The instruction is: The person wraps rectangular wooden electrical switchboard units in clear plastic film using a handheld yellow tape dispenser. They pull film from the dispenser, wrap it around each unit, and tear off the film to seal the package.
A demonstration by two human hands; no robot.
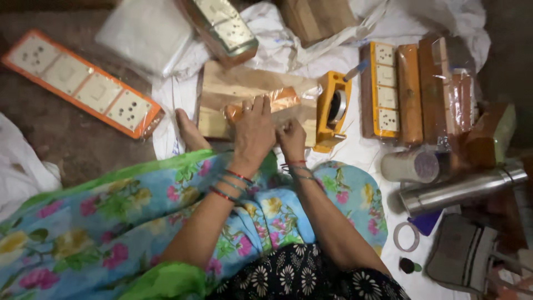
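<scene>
The wrapped switch board (261,105), a wooden-brown slab in clear plastic film, is lying on a pale wooden board (233,89) directly under both hands, just past the person's knees. The left hand (252,133) is pressing flat on it, fingers spread over the film's near edge and tips reaching the orange-brown top. The right hand (291,139) is curling against the same edge just beside the left; its fingers seem to be pinching the film or a bit of tape, though what sits between them cannot be told.

Just right of the grip the yellow tape dispenser (333,111) is standing. Beyond it a row of finished wrapped boards (411,91) is lying side by side; nearer the body on that side are a steel flask (461,191) and a loose tape ring (406,236). Well left of the grip another orange-edged switch board (83,83) is resting on the floor.

The film is looking slack and crinkled, so it is likely to slip or bunch if the left hand's pressure eases. A fold sealed crooked would leave a loose flap. The right elbow swinging out could also knock the flask over.
</scene>
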